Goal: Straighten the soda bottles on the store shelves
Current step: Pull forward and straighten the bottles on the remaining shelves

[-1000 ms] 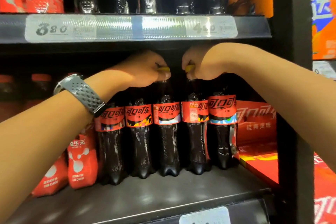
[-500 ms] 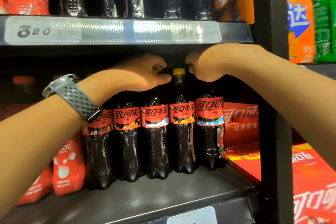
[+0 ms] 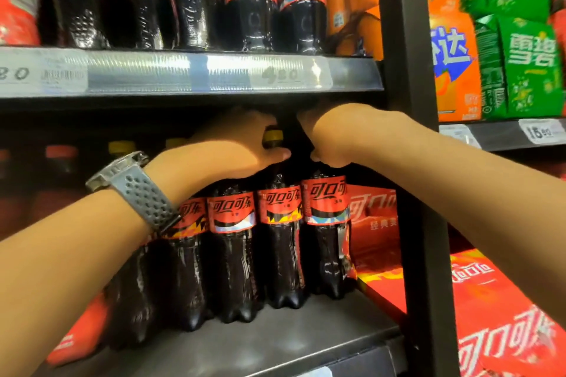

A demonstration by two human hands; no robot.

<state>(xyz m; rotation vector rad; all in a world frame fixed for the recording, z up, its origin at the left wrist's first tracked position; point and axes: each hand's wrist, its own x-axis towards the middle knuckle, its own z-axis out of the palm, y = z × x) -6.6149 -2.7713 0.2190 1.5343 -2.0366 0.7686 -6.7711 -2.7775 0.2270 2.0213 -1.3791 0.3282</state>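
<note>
Cola bottles (image 3: 232, 214), dark plastic w/ red 可口可乐 labels, line lower grey shelf (image 3: 275, 343). L hand (image 3: 239, 147) fingers curl round yellow-capped bottle (image 3: 280, 208) neck; R hand (image 3: 333, 135) fingers clamp rightmost bottle (image 3: 327, 202) top. Price tag (image 3: 280, 73) above: 4.80.

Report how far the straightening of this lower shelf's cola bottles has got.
Done: the three right-hand front bottles stand upright, labels forward. In hand: the left hand grips the yellow-capped bottle; the right hand holds the rightmost bottle. Left: the bottles behind the left forearm, partly hidden.
</note>
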